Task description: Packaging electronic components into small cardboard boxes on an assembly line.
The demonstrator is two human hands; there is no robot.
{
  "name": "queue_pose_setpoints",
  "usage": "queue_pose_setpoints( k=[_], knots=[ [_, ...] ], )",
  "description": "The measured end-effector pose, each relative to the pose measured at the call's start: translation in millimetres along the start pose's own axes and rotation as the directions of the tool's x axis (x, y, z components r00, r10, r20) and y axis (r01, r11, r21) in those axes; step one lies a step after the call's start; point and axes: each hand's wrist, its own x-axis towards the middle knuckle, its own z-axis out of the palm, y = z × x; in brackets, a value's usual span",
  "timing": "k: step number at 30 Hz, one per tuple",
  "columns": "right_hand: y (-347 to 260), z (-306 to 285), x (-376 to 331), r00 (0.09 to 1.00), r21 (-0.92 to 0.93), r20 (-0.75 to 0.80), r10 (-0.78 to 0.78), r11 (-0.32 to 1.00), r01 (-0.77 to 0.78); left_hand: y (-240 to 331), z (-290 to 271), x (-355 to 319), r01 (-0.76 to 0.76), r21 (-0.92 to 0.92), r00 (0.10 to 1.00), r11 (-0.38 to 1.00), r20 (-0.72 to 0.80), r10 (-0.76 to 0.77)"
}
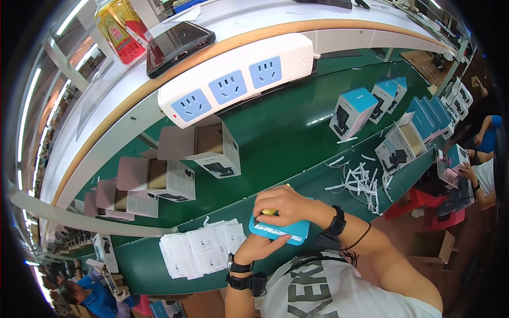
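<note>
A small carton with a blue face is in front of my chest, with a white strip along its near edge. My left hand grips its near left side; the thumb lies along the white edge and the other fingers are mostly hidden. Over the top of the carton, my right hand is closed around a yellow object. Only bits of that object show between and beyond the fingers, so its kind is unclear. Left of my hands lie stacks of white printed leaflets.
Opened cartons stand in a row at the left. Closed cartons stand at the far right, above a pile of white paper strips. A power strip runs along the shelf, where a phone lies. Co-workers sit at both sides.
</note>
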Motion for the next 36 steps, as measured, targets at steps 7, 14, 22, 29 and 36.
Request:
queue_pose_setpoints(
  k=[7,14,22,29,36],
  knots=[
    [-1,9,6,0.999,0.021,-0.035,-0.022,1.000,0.022,-7,-8,-7,0.006,0.041,0.998,0.999,0.059,-0.008],
    [2,14,12,0.997,-0.009,-0.069,-0.047,0.999,0.047,-5,-12,-11,-0.006,0.015,0.998,1.000,0.056,0.005],
    [-2,18,14,0.999,0.032,0.033,-0.020,0.999,0.019,-2,-20,-15,-0.038,0.059,0.998,0.998,0.052,0.035],
    [-5,27,20,0.996,0.010,-0.086,0.006,1.000,-0.005,-2,-19,-13,0.007,0.056,0.997,0.998,0.071,-0.011],
    [-2,28,20,0.997,0.002,-0.053,-0.053,0.999,0.053,2,-22,-17,0.022,0.057,0.995,0.998,0.098,-0.028]
  ],
)
